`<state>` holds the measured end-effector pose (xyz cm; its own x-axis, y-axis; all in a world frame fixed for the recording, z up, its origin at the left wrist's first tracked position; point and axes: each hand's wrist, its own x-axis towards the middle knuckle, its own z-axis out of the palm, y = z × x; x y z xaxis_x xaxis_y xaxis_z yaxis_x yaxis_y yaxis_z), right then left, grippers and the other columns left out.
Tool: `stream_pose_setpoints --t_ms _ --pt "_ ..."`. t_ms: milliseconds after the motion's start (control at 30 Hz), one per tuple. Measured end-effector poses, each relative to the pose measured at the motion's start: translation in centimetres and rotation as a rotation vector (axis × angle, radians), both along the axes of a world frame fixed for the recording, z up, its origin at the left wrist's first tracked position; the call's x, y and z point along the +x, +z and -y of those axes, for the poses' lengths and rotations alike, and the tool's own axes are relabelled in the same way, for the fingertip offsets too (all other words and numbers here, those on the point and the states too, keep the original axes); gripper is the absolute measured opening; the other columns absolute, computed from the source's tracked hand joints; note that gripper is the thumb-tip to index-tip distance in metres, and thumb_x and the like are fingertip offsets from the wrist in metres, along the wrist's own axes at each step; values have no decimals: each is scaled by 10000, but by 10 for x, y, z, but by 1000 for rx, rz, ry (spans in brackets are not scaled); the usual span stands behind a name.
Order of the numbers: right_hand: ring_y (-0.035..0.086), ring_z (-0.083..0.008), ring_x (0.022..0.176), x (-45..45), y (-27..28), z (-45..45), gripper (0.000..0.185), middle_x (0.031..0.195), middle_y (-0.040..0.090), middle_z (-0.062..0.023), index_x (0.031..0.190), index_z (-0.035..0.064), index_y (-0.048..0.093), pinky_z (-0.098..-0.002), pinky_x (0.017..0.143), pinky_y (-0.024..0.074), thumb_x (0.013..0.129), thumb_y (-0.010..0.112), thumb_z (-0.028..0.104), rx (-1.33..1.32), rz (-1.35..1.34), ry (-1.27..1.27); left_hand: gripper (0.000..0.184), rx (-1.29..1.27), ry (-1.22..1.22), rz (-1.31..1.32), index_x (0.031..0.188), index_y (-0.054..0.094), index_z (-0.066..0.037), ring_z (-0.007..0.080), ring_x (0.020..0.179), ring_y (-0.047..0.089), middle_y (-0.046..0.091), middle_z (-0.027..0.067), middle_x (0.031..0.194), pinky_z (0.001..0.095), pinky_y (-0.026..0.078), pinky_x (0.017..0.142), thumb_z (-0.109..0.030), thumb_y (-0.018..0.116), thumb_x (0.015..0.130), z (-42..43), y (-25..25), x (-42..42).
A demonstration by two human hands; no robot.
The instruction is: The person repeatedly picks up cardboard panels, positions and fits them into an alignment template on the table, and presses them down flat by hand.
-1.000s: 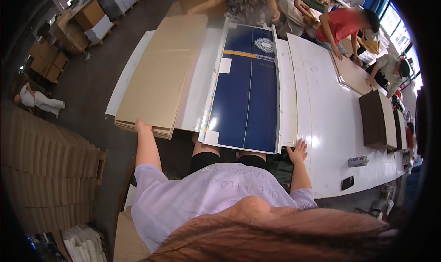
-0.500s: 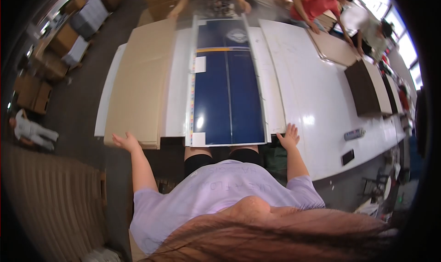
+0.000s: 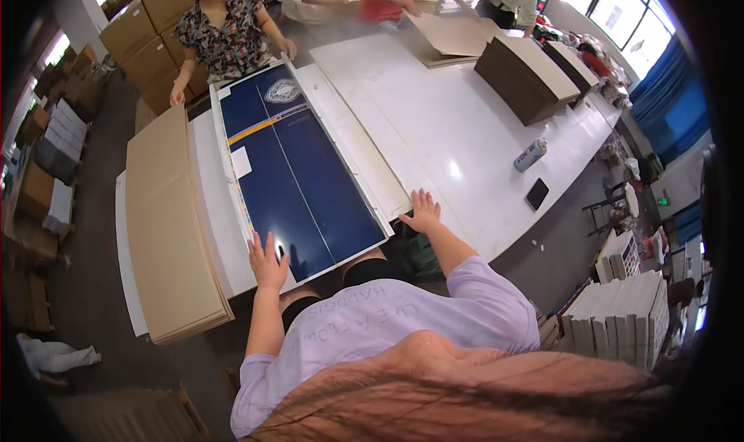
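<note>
A dark blue printed sheet [image 3: 310,186] with white edges, a yellow band and a pale round emblem lies before me. My left hand [image 3: 268,262], fingers spread, rests at its near left corner and holds nothing. Just beyond the sheet's near right corner, my right hand [image 3: 421,212] lies with fingers apart at the white table's edge, also holding nothing. To the left is a stack of tan boards [image 3: 167,225], which neither hand touches.
A person in a patterned shirt [image 3: 225,31] stands at the far end, one hand by the boards. On the white table [image 3: 434,140] are a spray can [image 3: 530,155], a phone [image 3: 536,194] and dark-sided board stacks [image 3: 527,78]. Other people work at the back.
My left hand has left the tan boards and moved right to the blue sheet's near corner. My right hand remains near the table edge. The view has turned right.
</note>
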<state>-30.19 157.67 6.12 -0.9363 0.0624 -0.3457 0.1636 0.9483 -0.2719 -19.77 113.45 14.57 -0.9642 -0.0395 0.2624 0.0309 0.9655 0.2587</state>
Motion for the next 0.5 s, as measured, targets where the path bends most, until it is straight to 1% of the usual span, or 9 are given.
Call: stream_pose_setpoints --t_ms 33,67,167,200,333,500 --pt "-19 -292 1451 0 0 0 948 1576 25 -110 1509 154 91 -554 1126 45 807 538 608 2 0 3 731 -1 -25 23 1420 358 -145 486 1354 197 202 212 1504 533 230 1097 -252 695 780 -6 -2 0" --pt "-16 -292 1451 0 2 1 943 1575 25 -111 1509 153 93 -553 1126 48 809 534 608 5 5 3 728 11 -21 41 1415 369 -147 465 1366 190 199 196 1514 525 216 1105 -260 698 776 -12 -2 1" --pt "-13 -294 1451 1 7 1 941 1575 29 -113 1508 153 97 -554 1125 50 809 531 610 -7 8 -2 733 4 2 79 1416 369 -149 450 1375 181 207 193 1512 523 205 1108 -270 701 774 -14 -7 8" --pt "-15 -294 1451 1 7 1 943 1575 28 -114 1508 153 96 -553 1125 47 808 532 610 -8 7 -4 726 -20 23 111 1414 372 -151 428 1383 181 215 183 1511 518 199 1109 -289 697 779 -12 -9 10" --pt "-22 -293 1451 0 5 1 950 1575 24 -118 1509 152 91 -549 1126 37 805 537 608 -16 9 -10 696 -57 43 269 1401 386 -149 397 1392 188 242 167 1503 538 219 1092 -322 683 796 -2 -14 20" --pt "-30 -296 1451 0 6 1 959 1574 18 -123 1510 150 85 -550 1125 26 802 547 603 -29 14 -7 666 29 -5 232 1385 414 -133 413 1375 215 268 183 1489 500 226 1105 -309 678 799 0 -14 25"
